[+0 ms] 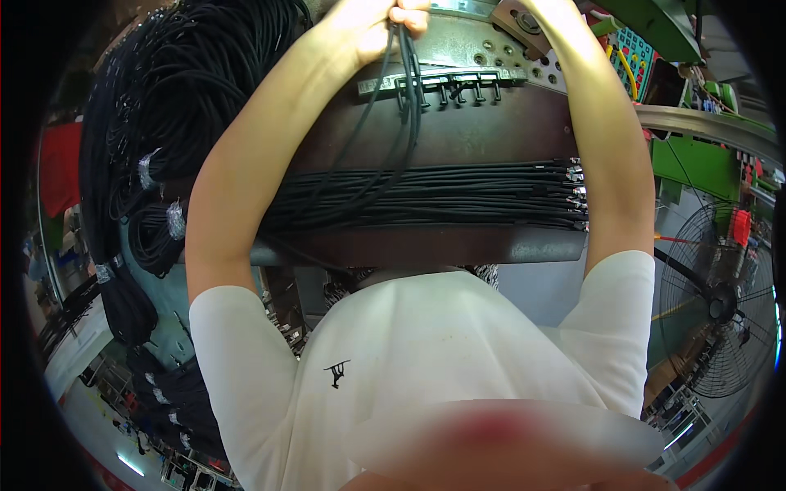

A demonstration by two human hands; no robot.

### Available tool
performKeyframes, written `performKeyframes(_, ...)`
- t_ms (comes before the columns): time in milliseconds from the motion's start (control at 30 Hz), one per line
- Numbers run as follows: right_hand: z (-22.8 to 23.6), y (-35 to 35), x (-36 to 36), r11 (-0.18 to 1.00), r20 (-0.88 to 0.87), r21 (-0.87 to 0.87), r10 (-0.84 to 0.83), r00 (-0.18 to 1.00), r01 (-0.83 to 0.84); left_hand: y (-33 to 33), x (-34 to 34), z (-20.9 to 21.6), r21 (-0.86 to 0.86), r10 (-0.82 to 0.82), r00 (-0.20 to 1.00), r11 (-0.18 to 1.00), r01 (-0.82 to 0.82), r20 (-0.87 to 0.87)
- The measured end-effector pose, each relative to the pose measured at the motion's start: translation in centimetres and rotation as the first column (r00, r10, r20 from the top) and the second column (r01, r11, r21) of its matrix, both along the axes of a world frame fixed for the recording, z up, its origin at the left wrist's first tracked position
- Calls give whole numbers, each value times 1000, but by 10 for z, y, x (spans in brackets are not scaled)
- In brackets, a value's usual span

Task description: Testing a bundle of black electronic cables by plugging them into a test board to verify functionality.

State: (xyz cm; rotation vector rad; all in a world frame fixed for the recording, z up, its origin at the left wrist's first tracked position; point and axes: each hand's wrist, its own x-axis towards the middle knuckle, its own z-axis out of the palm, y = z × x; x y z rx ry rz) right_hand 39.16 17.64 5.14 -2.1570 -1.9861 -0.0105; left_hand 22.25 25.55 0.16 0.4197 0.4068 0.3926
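Observation:
At the top edge, my left hand [378, 23] is closed around a few thin black cables [409, 90]. They hang from its fingers and trail down over the work surface toward a row of black cables [442, 192]. That row lies straight across the near part of the dark brown table [483, 131], with metal connectors [578, 192] at its right ends. My right forearm [602, 114] reaches up past the table's right side; its hand is cut off by the top edge. Beneath the hanging cables is a grey metal bar with black clips [458, 86].
Large coils of black cable [205, 90] are heaped at the left, some bound with silvery ties [176, 221]. A metal plate with holes [483, 49] belongs to the machine at the back. At right are a green machine part [696, 168] and a black caged fan [716, 303].

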Motion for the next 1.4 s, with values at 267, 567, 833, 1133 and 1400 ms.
performKeyframes(267, -19, -17, 23, 975, 14, 192, 113, 994, -113, -15, -18, 22, 530, 349, 889, 835, -150, -297)
performKeyframes(567, -36, -19, 36, 895, 64, 376, 234, 970, -241, -6, -12, 32, 691, 635, 758, -481, 539, -150)
performKeyframes(833, -26, -10, 20, 909, -19, 346, 253, 967, -231, 6, -7, 14, 931, 502, 859, -352, 99, 99)
performKeyframes(1133, -30, 1, 24, 859, 251, 393, 243, 937, -328, 34, -16, -15, 529, 691, 675, -687, 499, 260)
performKeyframes(1400, -40, -6, 36, 932, -304, 363, 101, 947, 17, 16, -17, 7, 711, 789, 614, -437, 550, 10)
